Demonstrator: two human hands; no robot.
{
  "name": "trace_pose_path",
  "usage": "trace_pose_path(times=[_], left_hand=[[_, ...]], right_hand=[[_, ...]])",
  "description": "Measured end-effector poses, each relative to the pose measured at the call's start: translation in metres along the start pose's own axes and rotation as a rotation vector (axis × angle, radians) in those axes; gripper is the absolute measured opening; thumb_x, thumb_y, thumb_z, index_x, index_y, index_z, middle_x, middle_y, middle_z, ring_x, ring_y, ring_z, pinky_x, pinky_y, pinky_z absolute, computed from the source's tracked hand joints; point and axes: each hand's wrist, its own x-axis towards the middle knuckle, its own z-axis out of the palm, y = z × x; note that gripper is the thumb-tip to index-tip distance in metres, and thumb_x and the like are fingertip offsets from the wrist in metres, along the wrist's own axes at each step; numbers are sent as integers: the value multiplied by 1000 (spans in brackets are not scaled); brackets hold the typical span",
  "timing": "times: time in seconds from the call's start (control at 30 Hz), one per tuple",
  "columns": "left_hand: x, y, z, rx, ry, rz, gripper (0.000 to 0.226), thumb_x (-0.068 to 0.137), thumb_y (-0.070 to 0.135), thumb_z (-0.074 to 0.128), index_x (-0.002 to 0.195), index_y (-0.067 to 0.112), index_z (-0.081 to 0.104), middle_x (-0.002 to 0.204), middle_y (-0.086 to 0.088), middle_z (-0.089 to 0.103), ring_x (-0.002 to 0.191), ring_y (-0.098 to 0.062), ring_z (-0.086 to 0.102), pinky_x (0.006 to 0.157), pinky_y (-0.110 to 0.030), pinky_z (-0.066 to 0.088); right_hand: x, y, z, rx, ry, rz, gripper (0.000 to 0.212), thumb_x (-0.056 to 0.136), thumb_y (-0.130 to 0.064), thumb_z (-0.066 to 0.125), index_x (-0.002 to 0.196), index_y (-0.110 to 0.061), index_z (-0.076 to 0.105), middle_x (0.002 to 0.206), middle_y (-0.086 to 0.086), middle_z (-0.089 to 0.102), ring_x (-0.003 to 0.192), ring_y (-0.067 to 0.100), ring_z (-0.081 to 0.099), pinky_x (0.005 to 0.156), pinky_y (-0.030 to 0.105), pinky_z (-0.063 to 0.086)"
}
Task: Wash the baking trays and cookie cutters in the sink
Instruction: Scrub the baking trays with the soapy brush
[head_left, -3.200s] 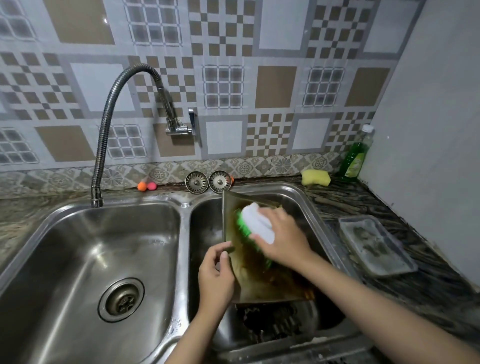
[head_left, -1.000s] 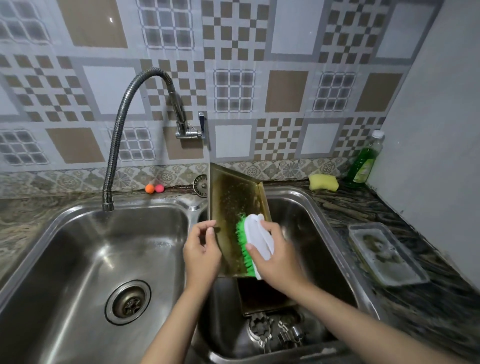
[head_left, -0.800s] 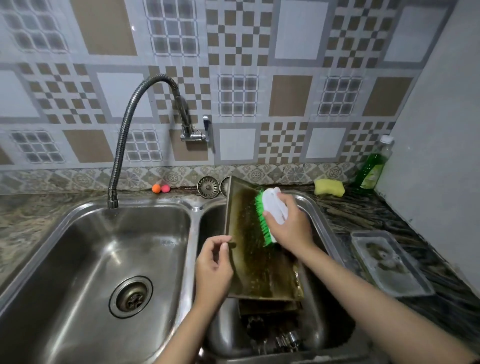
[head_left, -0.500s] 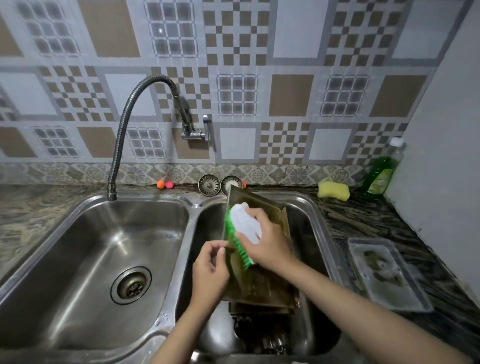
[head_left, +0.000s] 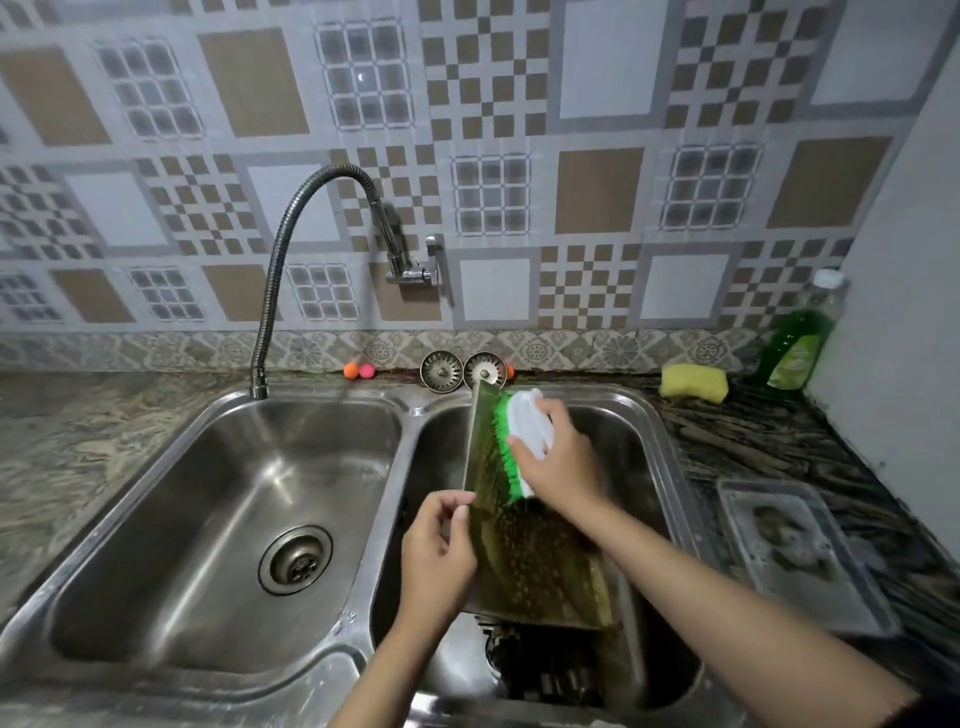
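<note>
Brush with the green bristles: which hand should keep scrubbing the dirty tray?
Right. The right hand already grips the brush against the baking tray, while the left hand holds the tray's edge to steady it.

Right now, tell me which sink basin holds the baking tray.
The right basin: the baking tray stands tilted in it, while the left basin shows only its drain.

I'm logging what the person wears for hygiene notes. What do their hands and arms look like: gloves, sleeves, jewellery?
Left hand and right hand are bare, without gloves. Both forearms are uncovered; no sleeves, rings, watch or bracelets show. Nails look short and unpainted.
</note>
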Motion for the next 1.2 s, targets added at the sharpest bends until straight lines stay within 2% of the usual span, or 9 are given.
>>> trace_pose_path(times=[0.17, 0.4, 0.53, 0.63, 0.77, 0.87, 1.0, 1.13, 1.2], left_hand=[[18, -6, -16, -59, 99, -71, 26, 90, -3, 50, 85, 19, 63, 84, 3, 67, 75, -1, 59, 68, -11, 44], [2, 13, -24, -99, 60, 23, 20, 90, 7, 51, 85, 22, 64, 80, 6, 66, 63, 2, 53, 53, -14, 37], [17, 13, -42, -110, 115, 52, 15, 82, 20, 48, 83, 24, 63, 77, 5, 64, 55, 0, 49, 48, -11, 33], [25, 13, -50, -129, 112, 87, 15, 81, 20, 47, 82, 24, 62, 77, 5, 65, 60, 1, 52, 52, -12, 36], [16, 19, -39, -90, 9, 162, 18, 84, 19, 48, 84, 30, 62, 78, 19, 64, 55, -6, 44, 51, -18, 33], [20, 16, -37, -104, 22, 172, 18, 85, 19, 48, 85, 30, 62, 82, 18, 66, 60, -8, 48, 55, -18, 36], [43, -2, -39, -120, 154, 64, 15, 90, 7, 50, 88, 15, 63, 80, 8, 65, 65, -10, 53, 54, -11, 39], [55, -20, -39, -129, 161, 3, 19, 90, -5, 48, 91, 10, 59, 85, 2, 61, 80, -16, 56, 68, -5, 40], [61, -25, -41, -143, 164, -30, 19, 91, -6, 47, 93, 9, 58, 88, 0, 60, 84, -17, 56, 72, -4, 40]], right_hand=[[-83, -11, 14, 59, -207, -133, 53, 69, -55, 57, 117, -38, 41, 81, -3, 61, 68, 20, 57, 60, 34, 49], [15, 16, -12, -46, 14, 224, 46, 83, -35, 69, 121, -22, 48, 114, 9, 65, 90, 29, 62, 67, 27, 41], [-65, 1, 10, 76, -89, 96, 48, 82, -30, 70, 123, -22, 46, 103, 1, 63, 84, 20, 60, 69, 31, 48], [-82, -2, 12, 133, -77, -3, 52, 81, -29, 72, 125, -25, 44, 115, -10, 57, 95, 9, 56, 72, 21, 48], [-9, -2, -8, 79, 123, 223, 52, 81, -28, 72, 125, -19, 46, 118, 5, 60, 89, 20, 55, 70, 28, 41], [-7, -9, -7, 95, 128, 237, 53, 82, -30, 72, 125, -18, 45, 119, 6, 59, 96, 24, 57, 71, 27, 40], [-59, -21, 11, 269, -112, 119, 55, 71, -22, 82, 115, -27, 50, 100, 4, 65, 82, 18, 62, 67, 24, 47], [-49, -36, -17, 642, -58, 250, 64, 72, 1, 78, 123, -29, 54, 101, 7, 67, 86, 25, 67, 73, 42, 59], [-37, -36, -38, 638, -39, 203, 61, 74, -2, 76, 124, -30, 56, 104, 1, 63, 88, 24, 66, 75, 42, 58]])
